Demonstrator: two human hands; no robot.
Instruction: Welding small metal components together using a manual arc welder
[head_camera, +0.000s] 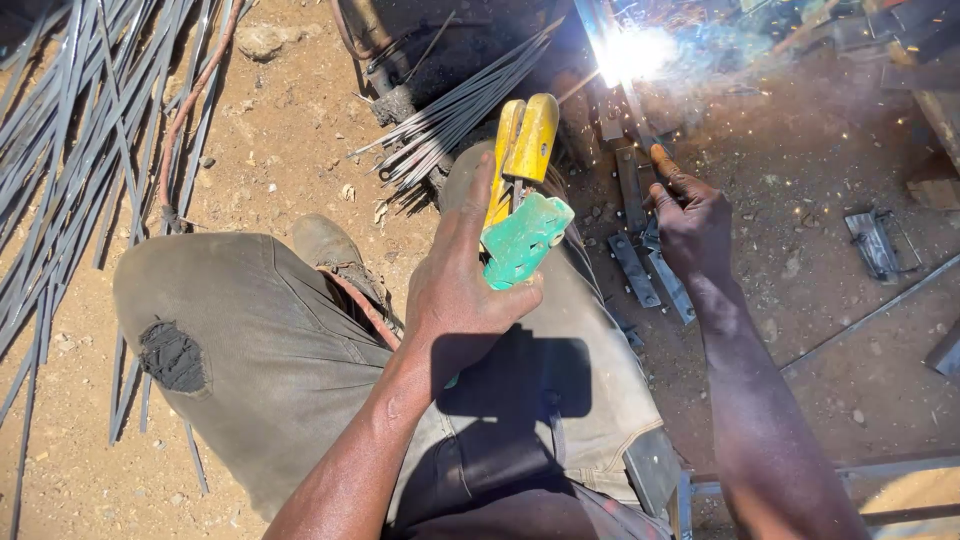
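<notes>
My left hand is shut on a welding electrode holder with a green grip and yellow jaws, held above my knee. A thin rod seems to run from the jaws up towards a bright welding arc that throws sparks and smoke. My right hand reaches to the ground just right of the holder. Its fingers are curled on a flat steel strip below the arc, with the thumb pointing up. Several more short strips lie under that hand.
I crouch on sandy dirt in grey trousers and a worn shoe. A bundle of thin rods lies ahead, long rods fan out at left, a metal bracket lies at right, and a frame is at bottom right.
</notes>
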